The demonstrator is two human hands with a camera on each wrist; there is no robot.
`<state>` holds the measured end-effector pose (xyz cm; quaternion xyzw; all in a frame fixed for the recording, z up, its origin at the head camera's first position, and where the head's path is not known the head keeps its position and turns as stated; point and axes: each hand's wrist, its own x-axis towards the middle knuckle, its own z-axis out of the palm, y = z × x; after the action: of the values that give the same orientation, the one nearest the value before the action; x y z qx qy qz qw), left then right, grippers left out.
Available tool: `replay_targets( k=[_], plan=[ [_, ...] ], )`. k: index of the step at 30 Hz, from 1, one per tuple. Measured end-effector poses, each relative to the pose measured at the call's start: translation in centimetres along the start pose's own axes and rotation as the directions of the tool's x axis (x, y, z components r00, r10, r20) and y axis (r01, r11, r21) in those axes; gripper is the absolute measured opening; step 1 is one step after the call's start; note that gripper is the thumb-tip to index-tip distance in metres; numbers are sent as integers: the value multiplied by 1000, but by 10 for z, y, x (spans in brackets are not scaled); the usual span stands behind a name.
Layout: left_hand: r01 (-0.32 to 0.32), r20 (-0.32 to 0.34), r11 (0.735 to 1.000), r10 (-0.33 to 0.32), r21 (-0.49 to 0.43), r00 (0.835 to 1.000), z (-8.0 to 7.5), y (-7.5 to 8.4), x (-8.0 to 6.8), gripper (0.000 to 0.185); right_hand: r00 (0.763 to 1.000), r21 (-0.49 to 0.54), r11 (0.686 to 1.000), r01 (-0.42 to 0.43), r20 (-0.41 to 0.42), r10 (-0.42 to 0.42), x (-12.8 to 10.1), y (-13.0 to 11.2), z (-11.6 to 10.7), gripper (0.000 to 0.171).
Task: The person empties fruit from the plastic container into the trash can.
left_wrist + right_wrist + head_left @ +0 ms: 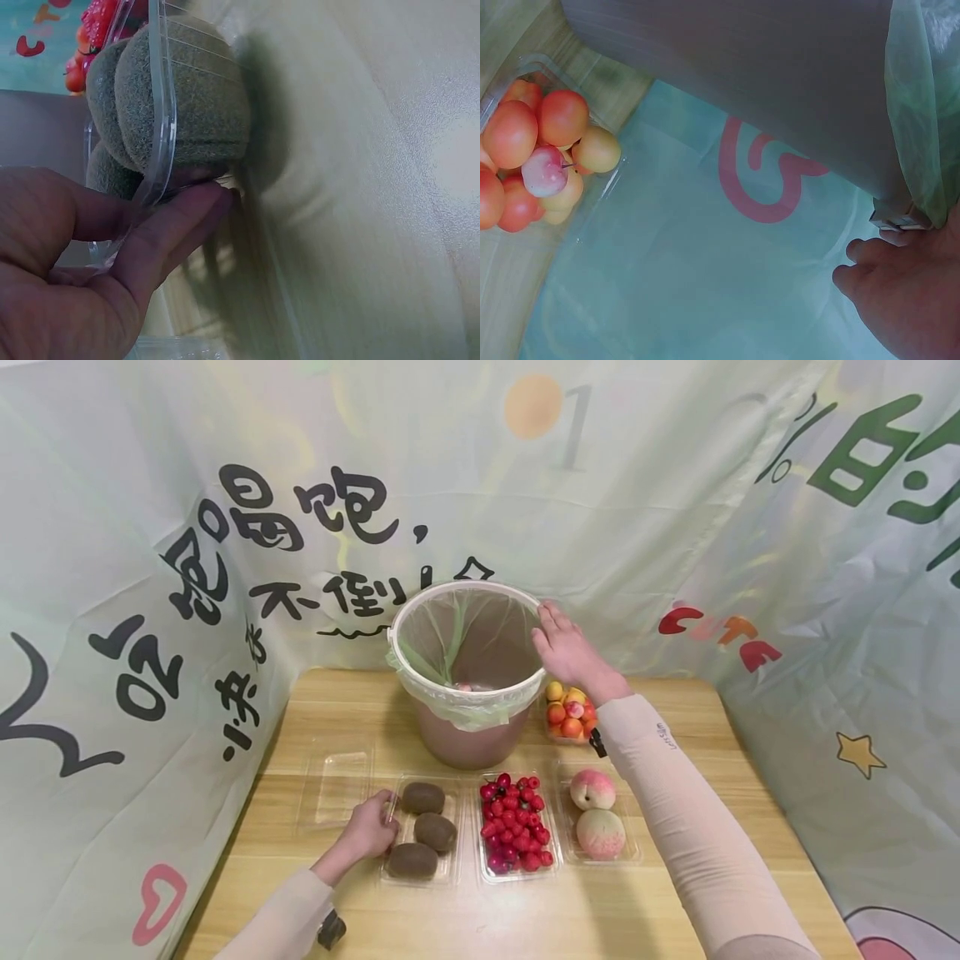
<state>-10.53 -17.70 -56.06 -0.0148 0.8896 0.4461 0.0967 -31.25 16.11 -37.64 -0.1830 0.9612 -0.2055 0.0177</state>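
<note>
wooden table (675, 902) ringed by printed cloth; left hand (369, 831) is pinching the kiwi tray (420, 872) rim; right hand (567, 647), fingers straight, is resting on the bin (465, 735) rim.

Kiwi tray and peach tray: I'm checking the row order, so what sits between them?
In the head view, a clear tray of small red fruits lies between the kiwi tray and the peach tray.

Three kiwis (423, 828) lie in one clear tray (453, 870), two peaches (596, 814) in another (636, 852). One tray holds a heap of red berries (514, 822), too many to count, one holds small orange and yellow fruits (569, 710), and one tray (335, 789) holds nothing. One lined bucket (468, 672) stands at the table's (480, 918) back edge. Two hands show, the left hand (370, 828) and the right hand (567, 652).
</note>
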Motion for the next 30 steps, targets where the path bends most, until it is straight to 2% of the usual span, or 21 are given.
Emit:
replay_targets(
  k=[6,12,19,25,30],
  plan=[
    [61,47,996,-58,-68,997,-3,3,0,43,1000,5,1000,0,-4,0,0,1,0,68],
    [76,49,994,-72,-84,996,-12,13,-3,47,1000,9,1000,-4,3,4,1,1,0,68],
    [58,54,994,-53,-96,997,-29,28,-6,50,1000,3,1000,-9,7,9,0,1,-1,68],
    [59,124,985,-39,-162,991,-45,45,-9,47,1000,-1,1000,1,-5,-1,0,1,-1,67],
    [9,161,982,22,-187,987,-60,62,-11,44,1000,-2,1000,8,4,-8,-1,-1,-2,68]
  ],
)
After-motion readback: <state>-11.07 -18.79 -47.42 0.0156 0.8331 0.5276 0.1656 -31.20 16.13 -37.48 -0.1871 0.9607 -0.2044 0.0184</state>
